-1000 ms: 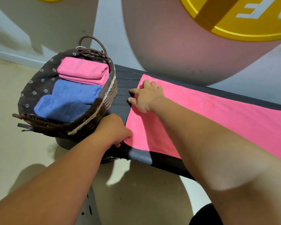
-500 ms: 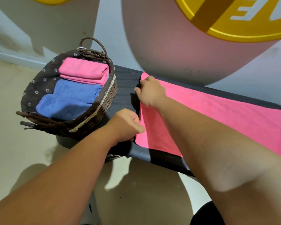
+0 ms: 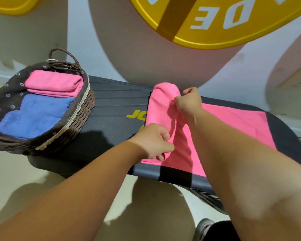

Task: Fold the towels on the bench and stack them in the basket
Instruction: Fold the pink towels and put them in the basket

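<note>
Both hands, left (image 3: 153,140) and right (image 3: 188,101), pinch pink towel (image 3: 233,122) edge above bench (image 3: 111,115)

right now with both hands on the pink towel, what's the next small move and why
Probably carry the lifted end rightward and lay it on the flat part. The left hand and right hand both pinch the raised end of the bright pink cloth towel, while the rest lies flat on the dark grey padded bench.
</note>
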